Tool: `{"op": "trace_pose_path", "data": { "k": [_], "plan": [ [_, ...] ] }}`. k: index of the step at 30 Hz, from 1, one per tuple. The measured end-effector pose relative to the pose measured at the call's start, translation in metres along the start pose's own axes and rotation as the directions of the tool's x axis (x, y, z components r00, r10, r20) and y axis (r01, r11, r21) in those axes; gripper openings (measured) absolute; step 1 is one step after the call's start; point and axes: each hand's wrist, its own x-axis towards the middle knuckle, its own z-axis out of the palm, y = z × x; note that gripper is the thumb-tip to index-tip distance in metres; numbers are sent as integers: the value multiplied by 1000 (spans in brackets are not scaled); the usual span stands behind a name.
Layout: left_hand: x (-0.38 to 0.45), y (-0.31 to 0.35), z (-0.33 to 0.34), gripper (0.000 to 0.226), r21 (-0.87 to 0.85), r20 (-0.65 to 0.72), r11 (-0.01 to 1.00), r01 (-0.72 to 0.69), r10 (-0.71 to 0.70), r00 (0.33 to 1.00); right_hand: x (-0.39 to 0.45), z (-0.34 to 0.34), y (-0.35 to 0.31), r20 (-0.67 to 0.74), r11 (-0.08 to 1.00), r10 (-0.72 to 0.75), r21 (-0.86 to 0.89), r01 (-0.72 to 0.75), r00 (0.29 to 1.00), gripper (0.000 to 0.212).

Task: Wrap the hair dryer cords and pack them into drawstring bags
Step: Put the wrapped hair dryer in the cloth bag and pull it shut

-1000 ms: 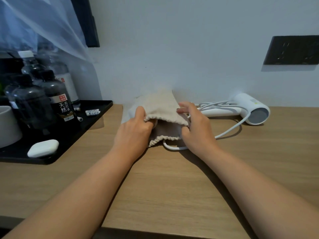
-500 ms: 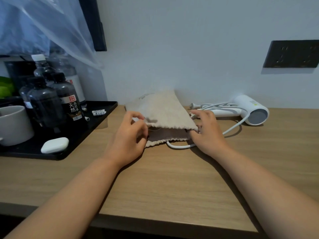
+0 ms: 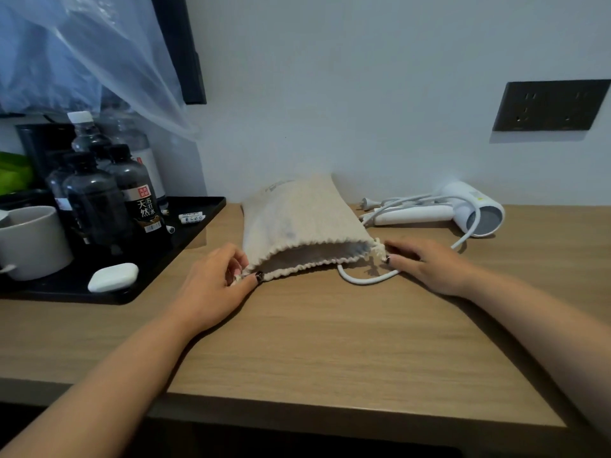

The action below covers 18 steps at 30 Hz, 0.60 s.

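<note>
The drawstring bag [image 3: 297, 223] lies flat on the table [image 3: 330, 342], directly between and beyond the two hands, with its gathered mouth facing the person and standing open. The left hand [image 3: 215, 285] is at the left corner of the mouth; its fingers are curled and pinch the bag's hem and cord end there. The right hand [image 3: 433, 266] is at the right corner of the mouth, fingers bent, and its fingertips pinch the hem at that corner.

The hair dryer [image 3: 463, 213] lies on its side beyond the right hand, against the wall, outside the bag. Its white cord [image 3: 367, 280] is partly bundled along the handle, and one loop runs on the table just beside the right hand, in front of the bag mouth.

Left of the left hand, a black tray [image 3: 158, 269] carries dark bottles [image 3: 99, 200], a white mug [image 3: 33, 239] and a small white case [image 3: 113, 276].
</note>
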Motion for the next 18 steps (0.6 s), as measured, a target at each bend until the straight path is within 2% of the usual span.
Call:
{"op": "trace_pose_path", "data": {
  "k": [3, 6, 9, 11, 14, 18],
  "plan": [
    [-5, -1, -4, 16, -24, 4, 999, 21, -21, 1000, -5, -13, 21, -50, 991, 92, -94, -96, 995, 41],
    [-5, -1, -6, 18, -82, 3, 996, 39, -38, 999, -8, -9, 27, -257, 988, 45, -132, -81, 965, 31],
    [-7, 1, -14, 19, -237, 0, 970, 55, -57, 998, -11, -1, 7, -519, 991, -96, -128, 33, 849, 36],
    [-8, 4, -19, 19, -302, 23, 950, 71, -68, 997, -11, 7, -24, -594, 967, -255, -178, 185, 763, 30],
    [-10, 7, -22, 21, -378, 64, 919, 114, -97, 993, -4, 35, -84, -564, 915, -398, -191, 355, 723, 31],
    [-9, 5, -23, 21, -535, 61, 824, 189, -186, 981, 12, 81, -135, -340, 852, -517, -289, 436, 786, 49]
  ]
}}
